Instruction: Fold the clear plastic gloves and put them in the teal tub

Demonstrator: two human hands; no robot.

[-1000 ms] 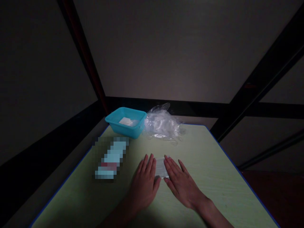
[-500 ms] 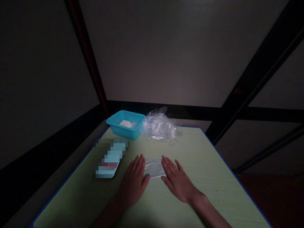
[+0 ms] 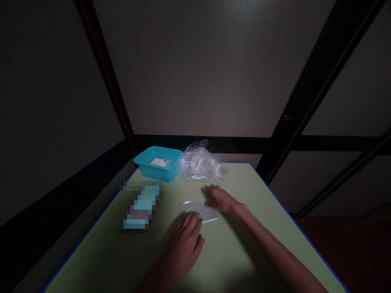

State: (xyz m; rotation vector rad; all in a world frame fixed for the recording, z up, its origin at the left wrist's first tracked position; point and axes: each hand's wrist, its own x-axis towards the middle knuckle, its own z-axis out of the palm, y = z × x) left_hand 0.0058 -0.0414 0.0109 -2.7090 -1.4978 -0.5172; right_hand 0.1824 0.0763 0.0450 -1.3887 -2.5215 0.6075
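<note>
A small flat clear plastic bag point(image 3: 200, 209) lies on the table in front of me. My left hand point(image 3: 185, 242) rests on its near left part, fingers stretched out and palm down, holding nothing. Just over the bag's far right edge is my right hand point(image 3: 222, 198). Its fingers are bent forward, with a gap between them and the thumb, and nothing shows in its grasp. Whether the right thumb touches the bag I cannot tell.
A heap of crumpled clear plastic bags point(image 3: 200, 162) lies at the far side. Beside it a blue basket point(image 3: 157, 173) holds something white. A pixelated light-blue item point(image 3: 142, 205) lies left of my hands. The pale green table point(image 3: 259, 244) has a blue edge, with walls behind and left.
My right hand has lifted off the bag's right side and moved forward, its fingers now bent. My left hand has shifted nearer and right, across the bag's near edge. The view has shifted slightly.
</note>
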